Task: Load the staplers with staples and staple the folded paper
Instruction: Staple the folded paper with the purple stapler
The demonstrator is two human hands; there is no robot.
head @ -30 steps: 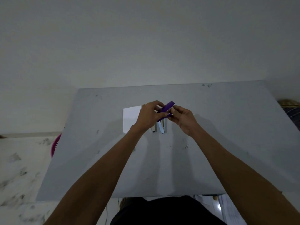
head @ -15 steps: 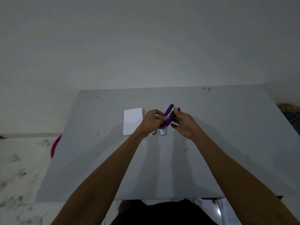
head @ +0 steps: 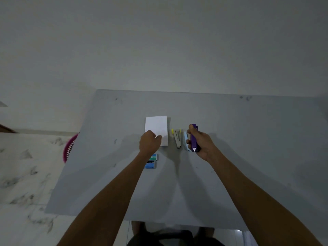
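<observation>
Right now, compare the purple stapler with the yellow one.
The purple stapler is gripped in the right hand; the yellow stapler lies untouched on the table. The purple stapler looks closed; the yellow stapler is splayed open in a V. Both point lengthwise away from the person.

The one camera rides on my head, wide-angled, looking forward and down. My forearms rise from the bottom corners to mid-frame, where my left hand (head: 150,144) grips the folded paper (head: 157,126) and my right hand (head: 204,144) holds the purple stapler (head: 194,139), well out from the lens. The table (head: 248,157) fills the lower half, the wall (head: 159,41) the upper, and the floor (head: 26,174) shows at the left.
</observation>
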